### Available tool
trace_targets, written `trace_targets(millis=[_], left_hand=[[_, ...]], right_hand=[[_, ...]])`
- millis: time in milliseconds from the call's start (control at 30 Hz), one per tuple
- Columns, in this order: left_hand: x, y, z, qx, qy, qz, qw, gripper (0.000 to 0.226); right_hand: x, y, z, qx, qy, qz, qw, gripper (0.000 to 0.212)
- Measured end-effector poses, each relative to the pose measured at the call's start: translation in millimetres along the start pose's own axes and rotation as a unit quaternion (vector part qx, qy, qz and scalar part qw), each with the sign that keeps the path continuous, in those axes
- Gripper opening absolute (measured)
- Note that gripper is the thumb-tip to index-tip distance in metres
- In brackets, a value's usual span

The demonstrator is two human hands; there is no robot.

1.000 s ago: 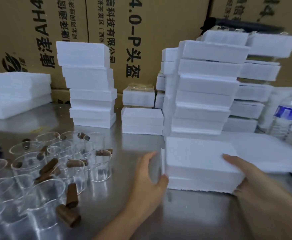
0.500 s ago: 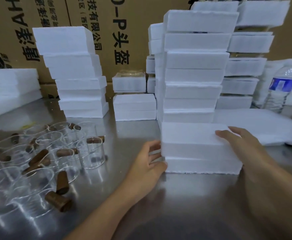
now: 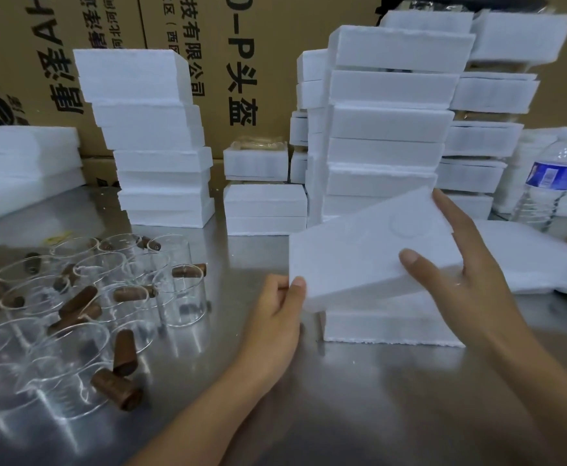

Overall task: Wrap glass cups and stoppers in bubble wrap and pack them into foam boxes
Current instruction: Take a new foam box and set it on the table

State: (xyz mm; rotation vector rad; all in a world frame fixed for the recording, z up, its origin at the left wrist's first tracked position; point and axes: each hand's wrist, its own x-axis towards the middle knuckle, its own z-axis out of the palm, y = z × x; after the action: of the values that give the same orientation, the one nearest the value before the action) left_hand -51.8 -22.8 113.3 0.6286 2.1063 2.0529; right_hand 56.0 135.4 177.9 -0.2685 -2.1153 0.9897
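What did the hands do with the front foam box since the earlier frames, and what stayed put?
The foam lid has lifted off the foam base and tilts, right end higher. Both hands, earlier resting against the closed box, now grip it: the left hand pinches its left corner, the right hand holds its right end. The base, glass cups, stoppers and foam stacks stayed put.

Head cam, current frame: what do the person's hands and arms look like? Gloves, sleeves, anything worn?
The left hand and the right hand are ungloved, nails short and unpainted. The left forearm and the right forearm are bare to the frame edge: no sleeve or cuff in view. No watch, ring or wristband that I can make out.
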Motion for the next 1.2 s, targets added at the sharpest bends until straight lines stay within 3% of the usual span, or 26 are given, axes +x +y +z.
trace_targets(millis=[233,333,400,500,633,800,933,1067,1200], left_hand=[[9.7,-1.1,-5.0,0.108,0.004,-0.007,0.994,0.028],[10.6,2.2,-5.7,0.104,0.011,-0.017,0.994,0.010],[12.4,1.7,-8.1,0.079,0.046,-0.001,0.996,0.023],[14.3,12.3,-13.1,-0.006,0.110,0.042,0.993,0.013],[14.8,20.0,-20.2,-0.082,0.195,0.101,0.972,0.024],[14.1,26.0,-30.0,-0.077,0.287,0.154,0.942,0.022],[9.1,30.8,-30.8,-0.019,0.286,0.224,0.932,0.009],[5.6,35.6,-33.3,0.029,0.284,0.279,0.917,0.012],[4.8,37.1,-33.8,0.020,0.274,0.277,0.921,0.017]], right_hand=[[4.1,-21.0,23.3,0.144,0.101,0.012,0.984,0.070],[6.7,-32.1,35.3,0.153,0.106,-0.013,0.982,0.067],[8.6,-39.3,43.1,0.128,0.094,-0.034,0.987,0.068],[9.7,-53.1,57.8,0.022,0.022,-0.085,0.996,0.075],[6.0,-60.7,88.0,-0.153,-0.078,-0.143,0.975,0.082],[11.1,-60.7,116.0,-0.165,-0.075,-0.162,0.970,0.084],[11.9,-58.5,138.1,-0.213,-0.110,-0.188,0.953,0.070],[10.3,-49.2,155.7,-0.267,-0.108,-0.222,0.932,0.035],[4.3,-41.3,164.1,-0.308,-0.141,-0.230,0.912,0.011]])
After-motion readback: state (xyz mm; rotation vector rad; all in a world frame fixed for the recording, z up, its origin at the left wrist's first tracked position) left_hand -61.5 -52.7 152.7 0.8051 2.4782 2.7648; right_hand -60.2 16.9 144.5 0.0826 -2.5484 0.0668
